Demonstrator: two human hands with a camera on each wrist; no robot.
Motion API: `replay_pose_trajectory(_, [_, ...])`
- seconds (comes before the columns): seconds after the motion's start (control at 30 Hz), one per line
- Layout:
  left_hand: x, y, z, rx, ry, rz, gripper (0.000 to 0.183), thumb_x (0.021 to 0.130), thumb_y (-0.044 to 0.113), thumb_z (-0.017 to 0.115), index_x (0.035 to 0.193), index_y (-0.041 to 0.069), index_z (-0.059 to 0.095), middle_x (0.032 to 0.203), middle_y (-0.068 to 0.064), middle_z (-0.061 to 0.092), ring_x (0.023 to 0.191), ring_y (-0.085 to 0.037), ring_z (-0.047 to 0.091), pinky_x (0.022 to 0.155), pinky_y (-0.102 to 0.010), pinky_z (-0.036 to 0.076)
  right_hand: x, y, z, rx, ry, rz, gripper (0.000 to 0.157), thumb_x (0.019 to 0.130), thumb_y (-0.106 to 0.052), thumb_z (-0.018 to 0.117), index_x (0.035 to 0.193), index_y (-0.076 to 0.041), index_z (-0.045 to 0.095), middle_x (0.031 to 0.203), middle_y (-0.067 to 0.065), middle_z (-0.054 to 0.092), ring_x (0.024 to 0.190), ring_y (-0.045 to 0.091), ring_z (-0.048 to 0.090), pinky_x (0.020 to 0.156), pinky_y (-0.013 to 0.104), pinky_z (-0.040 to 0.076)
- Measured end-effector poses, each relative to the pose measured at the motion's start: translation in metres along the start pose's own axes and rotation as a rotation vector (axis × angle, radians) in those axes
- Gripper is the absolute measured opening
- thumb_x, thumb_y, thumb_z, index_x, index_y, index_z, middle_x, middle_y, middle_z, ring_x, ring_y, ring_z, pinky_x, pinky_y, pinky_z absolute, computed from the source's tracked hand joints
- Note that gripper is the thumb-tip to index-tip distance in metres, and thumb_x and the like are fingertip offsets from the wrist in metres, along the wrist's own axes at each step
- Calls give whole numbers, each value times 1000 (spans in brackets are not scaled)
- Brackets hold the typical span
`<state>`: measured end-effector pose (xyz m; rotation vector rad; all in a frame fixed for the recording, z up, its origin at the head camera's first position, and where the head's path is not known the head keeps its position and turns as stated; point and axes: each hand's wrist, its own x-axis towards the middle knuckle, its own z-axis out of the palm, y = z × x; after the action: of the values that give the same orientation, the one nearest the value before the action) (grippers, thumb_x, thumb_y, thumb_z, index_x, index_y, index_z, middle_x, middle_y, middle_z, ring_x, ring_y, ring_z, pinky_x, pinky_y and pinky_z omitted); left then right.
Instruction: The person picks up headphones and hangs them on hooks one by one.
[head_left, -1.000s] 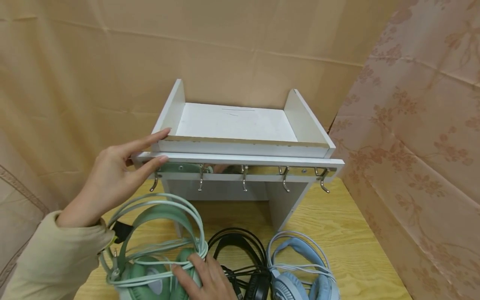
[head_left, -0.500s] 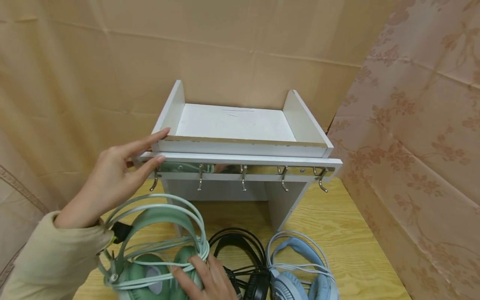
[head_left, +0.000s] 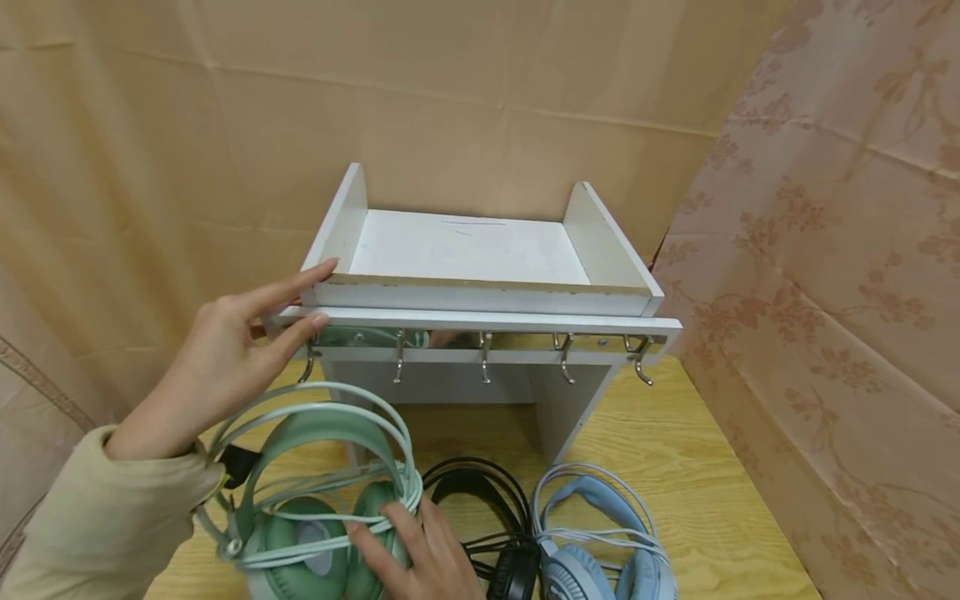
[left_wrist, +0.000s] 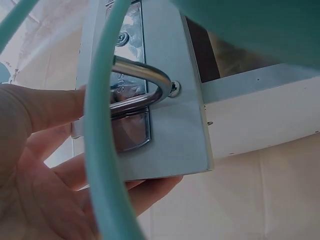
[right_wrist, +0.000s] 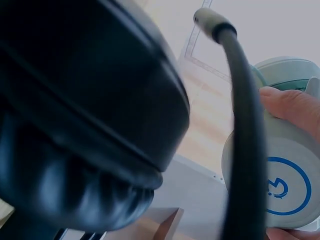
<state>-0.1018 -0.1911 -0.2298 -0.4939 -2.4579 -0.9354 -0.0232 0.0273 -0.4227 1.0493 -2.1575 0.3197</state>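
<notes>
My left hand (head_left: 225, 354) grips the left end of a white shelf unit (head_left: 480, 317), thumb on the hook rail's front and forefinger over the upper board. In the left wrist view the fingers wrap behind the rail's end, beside a metal hook (left_wrist: 145, 80); a pale green tube crosses in front. My right hand (head_left: 420, 550) holds green headphones (head_left: 330, 425) by the right ear cup, at their bundled cable. Their headband arches up just below the leftmost hook. In the right wrist view, a thumb or finger lies on the pale ear cup (right_wrist: 287, 195) with a blue ring mark.
Black headphones (head_left: 513, 571) and blue headphones (head_left: 577, 575) lie to the right on the wooden table (head_left: 697, 483). Several metal hooks (head_left: 567, 362) line the rail. A beige cloth (head_left: 450, 83) hangs behind and a floral cloth (head_left: 840, 292) at the right.
The green headphones have risen slightly and shifted a little right with my right hand. My left hand keeps its grip on the shelf end.
</notes>
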Motion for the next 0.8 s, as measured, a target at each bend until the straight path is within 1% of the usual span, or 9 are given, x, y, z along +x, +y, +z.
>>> replay_pose_trajectory(0.13, [0,0,0,-8,3,2,49,89,18,63,132,37,50,78,-3,64,37,0,27,37,-20,28,0,3,3,15,16,-1,38,101,-35,34,136,-25,46,123,5,49,92,19,52,79,34,49])
replay_pose_trajectory(0.2, [0,0,0,-12,3,3,49,89,18,63,132,36,50,86,-4,66,36,1,25,36,-20,27,0,4,3,15,17,-1,41,102,-39,29,136,-25,45,123,5,49,93,19,53,80,35,48])
replay_pose_trajectory(0.23, [0,0,0,-12,5,5,49,88,17,63,132,36,50,87,-4,67,36,1,25,36,-20,27,0,4,4,11,19,-1,38,102,-34,30,136,-25,45,123,4,49,93,19,52,80,35,48])
replay_pose_trajectory(0.37, [0,0,1,-13,12,11,49,88,16,64,132,34,51,86,-4,67,36,1,26,37,-20,27,4,7,9,-8,81,-25,38,101,-39,31,131,-24,50,118,6,50,89,21,53,72,33,49])
replay_pose_trajectory(0.43, [0,-1,1,-13,14,13,49,88,16,64,132,33,51,83,-3,66,36,1,27,37,-20,28,5,9,11,-14,107,-35,32,102,-30,35,129,-24,52,116,6,51,86,21,52,68,31,49])
replay_pose_trajectory(0.5, [0,-1,0,-10,10,10,49,88,16,64,132,33,51,85,-4,66,36,1,27,37,-20,28,6,9,13,-11,122,-37,31,101,-27,36,128,-24,53,115,6,51,87,22,54,67,31,49])
replay_pose_trajectory(0.6, [0,0,0,-10,3,1,49,88,17,63,132,35,50,87,-4,66,36,0,27,37,-20,28,6,9,12,-11,98,-30,36,102,-35,30,129,-25,51,116,5,50,89,22,53,70,32,50])
replay_pose_trajectory(0.73, [0,0,-1,-11,-9,-9,49,89,19,63,132,37,49,86,-4,67,36,0,26,37,-21,27,6,8,9,-17,79,-31,37,102,-36,29,130,-25,50,117,5,50,89,21,53,72,34,50])
replay_pose_trajectory(0.8, [0,0,-2,-8,-14,-7,49,89,19,62,133,37,49,93,-6,68,36,0,26,36,-21,27,7,8,9,-17,79,-31,35,102,-35,31,130,-25,51,117,5,50,89,21,53,72,34,50])
